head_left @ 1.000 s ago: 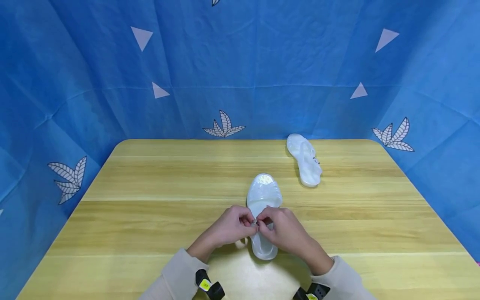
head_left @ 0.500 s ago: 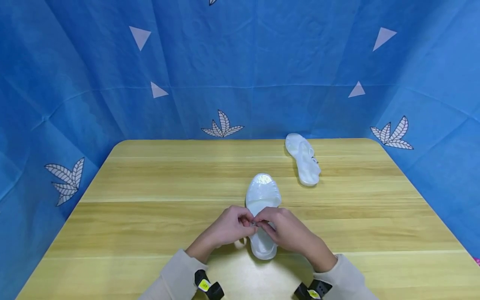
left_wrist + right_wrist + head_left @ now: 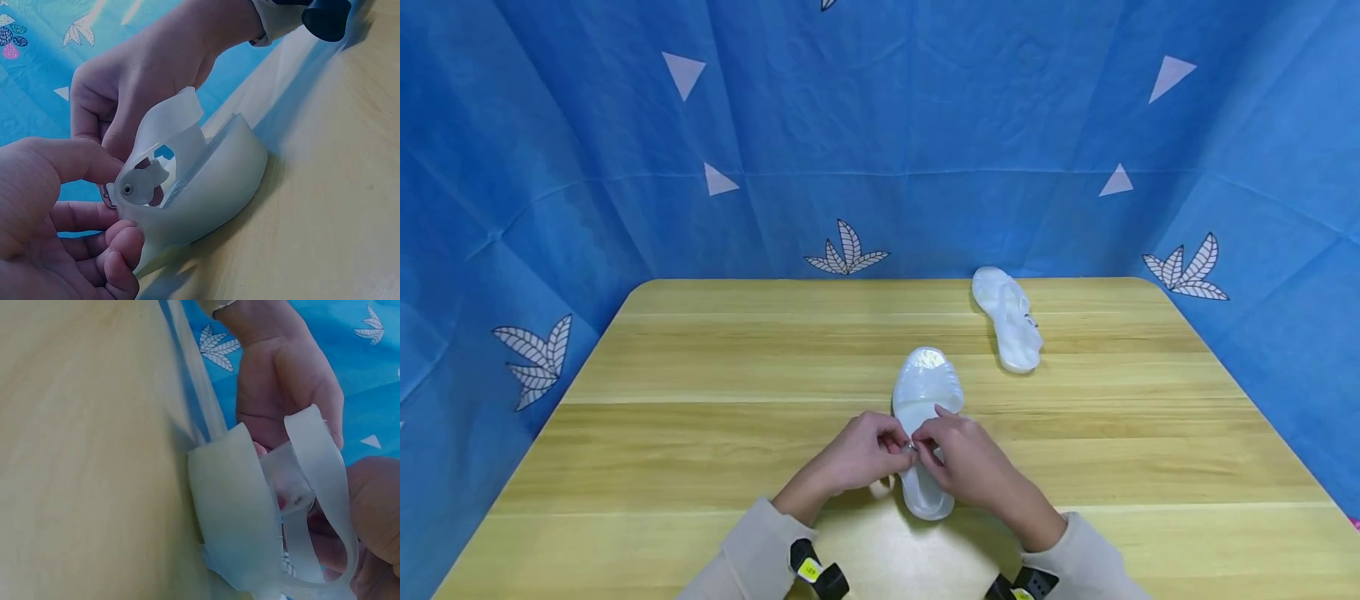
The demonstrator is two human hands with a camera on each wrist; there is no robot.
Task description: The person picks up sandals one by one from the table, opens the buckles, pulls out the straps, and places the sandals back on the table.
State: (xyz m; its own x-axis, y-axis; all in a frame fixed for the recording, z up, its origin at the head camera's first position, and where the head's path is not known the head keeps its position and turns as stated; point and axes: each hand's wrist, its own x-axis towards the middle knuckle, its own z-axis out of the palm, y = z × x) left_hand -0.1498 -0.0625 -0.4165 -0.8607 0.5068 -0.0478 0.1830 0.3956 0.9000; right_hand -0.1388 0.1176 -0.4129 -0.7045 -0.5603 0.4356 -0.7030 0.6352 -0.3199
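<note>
A white translucent jelly sandal (image 3: 927, 379) lies on the wooden table in front of me, toe end away. My left hand (image 3: 859, 454) pinches the ankle strap from the left side. From the right, my right hand (image 3: 966, 458) pinches at the small metal buckle (image 3: 912, 446), fingertips almost meeting the left ones. In the left wrist view the strap (image 3: 170, 122) loops up above the sole, and a round tab (image 3: 135, 185) with a rivet sits by my left fingers. The right wrist view shows the looped strap (image 3: 322, 462) between both hands. Fingers partly hide the buckle.
A second white sandal (image 3: 1006, 321) lies at the back right of the table (image 3: 715, 358), its own buckle on its right side. A blue patterned cloth (image 3: 910, 108) hangs behind the table's far edge and round its sides.
My right fingers have shifted slightly over the buckle, closing together half a second ago and now a little further apart. My left hand and both sandals have stayed in place.
</note>
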